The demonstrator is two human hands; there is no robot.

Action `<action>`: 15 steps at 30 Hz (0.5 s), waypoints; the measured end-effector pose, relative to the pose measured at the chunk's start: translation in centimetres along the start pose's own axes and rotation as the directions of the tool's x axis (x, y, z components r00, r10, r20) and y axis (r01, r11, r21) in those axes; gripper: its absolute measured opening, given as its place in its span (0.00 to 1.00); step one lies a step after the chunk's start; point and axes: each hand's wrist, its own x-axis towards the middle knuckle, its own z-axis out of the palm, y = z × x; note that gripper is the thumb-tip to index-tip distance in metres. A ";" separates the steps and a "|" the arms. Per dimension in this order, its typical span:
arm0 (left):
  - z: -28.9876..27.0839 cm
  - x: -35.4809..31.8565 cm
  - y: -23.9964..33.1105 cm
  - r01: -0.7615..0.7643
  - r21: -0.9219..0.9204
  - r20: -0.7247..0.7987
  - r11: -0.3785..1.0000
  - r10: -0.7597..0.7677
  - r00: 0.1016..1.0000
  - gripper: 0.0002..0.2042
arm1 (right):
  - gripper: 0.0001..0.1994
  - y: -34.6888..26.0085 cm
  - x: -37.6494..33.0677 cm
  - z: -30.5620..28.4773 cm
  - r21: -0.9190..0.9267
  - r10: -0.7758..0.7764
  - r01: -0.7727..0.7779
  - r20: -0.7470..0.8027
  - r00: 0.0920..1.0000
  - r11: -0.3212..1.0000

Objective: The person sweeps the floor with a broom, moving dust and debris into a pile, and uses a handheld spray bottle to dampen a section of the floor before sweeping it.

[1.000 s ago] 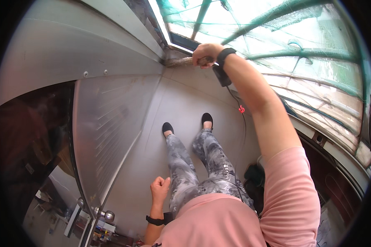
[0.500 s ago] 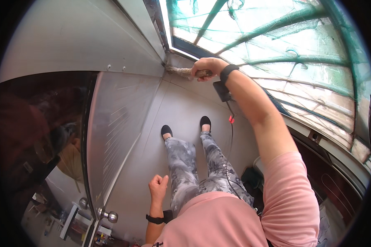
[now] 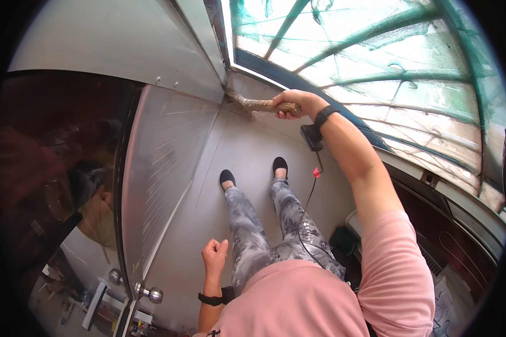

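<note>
My right hand point(image 3: 289, 105) is closed round the handle of a straw-coloured hand broom point(image 3: 257, 105). The brown, blunt handle end sticks out past my fingers on the right. Its pale, bound part runs left, and the far end reaches the floor corner between the grey panel and the window wall; the bristles are hard to make out there. Low in the view, my left hand point(image 3: 214, 255) hangs beside my left thigh, fingers curled in with the thumb up and nothing visible in them. Each wrist wears a black band with a small box.
On the left stands a glossy dark door point(image 3: 62, 168) with a round metal knob point(image 3: 154, 295). A window point(image 3: 399, 73) with bars and green netting fills the upper right. My feet stand on grey floor tiles point(image 3: 208, 210). A black cable point(image 3: 306, 209) hangs from my right wrist.
My right hand has moved right and slightly toward me with the hand broom, showing more of its bound part. My left hand has stayed nearly still.
</note>
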 end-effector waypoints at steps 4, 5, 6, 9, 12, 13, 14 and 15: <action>-0.4 -0.2 -0.6 0.010 0.019 0.003 1.000 -0.010 1.000 0.20 | 0.12 -0.4 1.6 -2.6 0.441 -0.032 0.011 0.041 0.999 0.897; -0.6 -0.4 -0.8 0.014 0.018 0.001 1.000 -0.014 1.000 0.20 | 0.12 -0.7 0.9 -3.1 0.433 -0.104 0.051 0.099 0.990 0.900; -0.8 -0.4 -1.2 0.013 0.021 -0.007 1.000 -0.013 1.000 0.20 | 0.11 -0.1 0.3 -3.1 0.451 -0.133 0.110 0.019 0.991 0.886; -1.0 -0.5 -1.8 0.020 0.024 -0.018 1.000 -0.019 1.000 0.20 | 0.08 3.3 -2.1 -0.8 0.188 -0.248 0.273 -0.145 0.958 0.944; -0.8 -0.3 -1.9 0.025 0.021 -0.013 0.999 -0.024 1.000 0.20 | 0.10 4.9 -3.3 -0.7 0.303 -0.138 0.126 0.017 0.990 0.945; -0.7 -0.2 -1.9 0.022 0.015 -0.005 1.000 -0.022 1.000 0.20 | 0.11 5.1 -2.3 -0.8 0.311 -0.119 0.091 0.071 0.990 0.946; -0.4 -0.1 -1.5 0.015 0.016 0.005 1.000 -0.015 1.000 0.20 | 0.12 5.3 -1.6 -1.3 0.325 -0.103 0.061 0.114 0.988 0.944; -0.3 -0.2 -1.0 0.000 0.037 0.017 0.999 -0.001 1.000 0.20 | 0.13 4.9 -1.0 -1.1 0.372 -0.097 0.037 0.144 0.985 0.927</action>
